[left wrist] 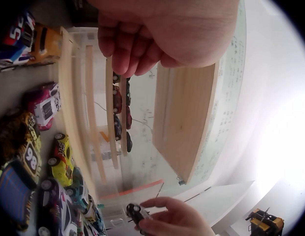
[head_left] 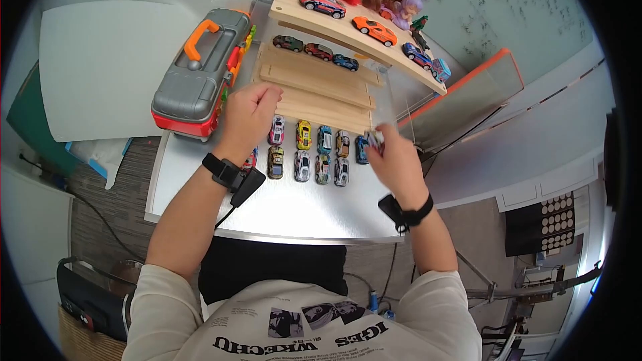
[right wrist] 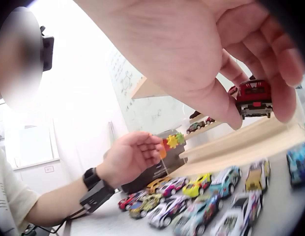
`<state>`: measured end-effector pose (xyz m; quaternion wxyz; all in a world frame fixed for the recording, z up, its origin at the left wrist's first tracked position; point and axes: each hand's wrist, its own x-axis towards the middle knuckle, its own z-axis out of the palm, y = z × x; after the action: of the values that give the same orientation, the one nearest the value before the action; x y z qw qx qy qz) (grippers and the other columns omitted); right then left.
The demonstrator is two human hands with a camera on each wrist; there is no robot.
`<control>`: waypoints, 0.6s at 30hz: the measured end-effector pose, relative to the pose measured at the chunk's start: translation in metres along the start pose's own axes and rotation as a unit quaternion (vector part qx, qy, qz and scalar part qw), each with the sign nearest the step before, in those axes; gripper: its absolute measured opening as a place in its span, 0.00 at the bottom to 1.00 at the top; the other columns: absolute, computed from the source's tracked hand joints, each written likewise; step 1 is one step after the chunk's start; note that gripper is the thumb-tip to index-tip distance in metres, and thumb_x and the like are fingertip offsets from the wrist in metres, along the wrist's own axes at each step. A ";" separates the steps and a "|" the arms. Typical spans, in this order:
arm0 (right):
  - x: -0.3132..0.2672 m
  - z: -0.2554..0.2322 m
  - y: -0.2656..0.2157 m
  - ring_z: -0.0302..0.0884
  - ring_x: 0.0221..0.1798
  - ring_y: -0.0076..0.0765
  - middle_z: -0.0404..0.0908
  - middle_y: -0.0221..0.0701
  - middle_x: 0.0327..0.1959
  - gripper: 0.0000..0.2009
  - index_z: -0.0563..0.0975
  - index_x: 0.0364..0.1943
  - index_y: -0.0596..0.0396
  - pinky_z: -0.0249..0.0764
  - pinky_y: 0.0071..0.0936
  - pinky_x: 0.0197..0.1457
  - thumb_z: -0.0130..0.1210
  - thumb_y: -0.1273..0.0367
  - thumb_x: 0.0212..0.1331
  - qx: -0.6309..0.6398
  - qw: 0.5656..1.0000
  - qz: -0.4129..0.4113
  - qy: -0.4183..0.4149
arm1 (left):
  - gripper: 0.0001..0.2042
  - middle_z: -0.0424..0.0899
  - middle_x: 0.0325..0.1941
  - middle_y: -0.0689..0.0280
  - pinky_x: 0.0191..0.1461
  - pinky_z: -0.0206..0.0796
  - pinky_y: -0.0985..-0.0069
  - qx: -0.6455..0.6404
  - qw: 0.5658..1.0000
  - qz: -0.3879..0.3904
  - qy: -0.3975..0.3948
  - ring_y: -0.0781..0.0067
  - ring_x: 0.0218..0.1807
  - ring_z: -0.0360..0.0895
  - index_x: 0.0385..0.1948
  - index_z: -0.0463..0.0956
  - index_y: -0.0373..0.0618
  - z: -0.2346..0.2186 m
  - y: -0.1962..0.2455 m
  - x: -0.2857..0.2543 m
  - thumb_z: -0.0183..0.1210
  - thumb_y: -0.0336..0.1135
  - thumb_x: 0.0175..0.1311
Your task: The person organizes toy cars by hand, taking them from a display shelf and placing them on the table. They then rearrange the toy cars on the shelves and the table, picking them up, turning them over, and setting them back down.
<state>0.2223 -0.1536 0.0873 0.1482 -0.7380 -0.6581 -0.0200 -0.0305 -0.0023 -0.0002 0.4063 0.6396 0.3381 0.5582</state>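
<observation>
My right hand [head_left: 400, 164] pinches a small toy car [right wrist: 255, 98] between thumb and fingers, above the right end of the parked cars. The car's rear looks red in the right wrist view. Beside that hand, a blue toy car [head_left: 362, 150] stands on the silver table. My left hand [head_left: 249, 120] hovers at the left end of the rows, its fingers loosely curled with nothing in them. Two rows of toy cars, among them a yellow car [head_left: 303, 135] and a pink-and-white car [head_left: 277, 130], lie between the hands. The left forearm partly covers a red car [head_left: 251, 158].
Behind the rows rises a stepped wooden rack [head_left: 314, 83] with three cars on an upper step. Above it, a wooden shelf [head_left: 284, 8] bears dolls and several cars, including an orange car [head_left: 374, 31]. A grey-and-red toolbox [head_left: 200, 67] stands at the left of the silver table [head_left: 267, 217].
</observation>
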 end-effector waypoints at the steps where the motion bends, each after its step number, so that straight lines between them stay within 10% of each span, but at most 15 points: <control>1: -0.018 0.000 -0.001 0.83 0.38 0.66 0.83 0.53 0.32 0.18 0.75 0.50 0.60 0.79 0.55 0.41 0.64 0.68 0.58 0.004 0.999 0.016 -0.028 | 0.11 0.88 0.36 0.61 0.44 0.74 0.78 -0.005 1.000 0.003 0.001 0.76 0.37 0.82 0.41 0.85 0.32 0.000 0.001 0.000 0.55 0.30 0.73; 18: -0.089 0.038 0.013 0.83 0.38 0.59 0.81 0.52 0.36 0.23 0.77 0.59 0.65 0.81 0.46 0.43 0.65 0.71 0.59 0.047 0.997 0.017 -0.052 | 0.12 0.88 0.36 0.62 0.44 0.74 0.78 0.001 1.000 -0.009 -0.021 0.77 0.37 0.81 0.41 0.85 0.32 0.000 0.006 0.000 0.54 0.30 0.73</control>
<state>0.2165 -0.2314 0.0289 0.1482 -0.7416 -0.6523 0.0520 -0.0308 -0.0051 0.0050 0.4177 0.6488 0.3355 0.5403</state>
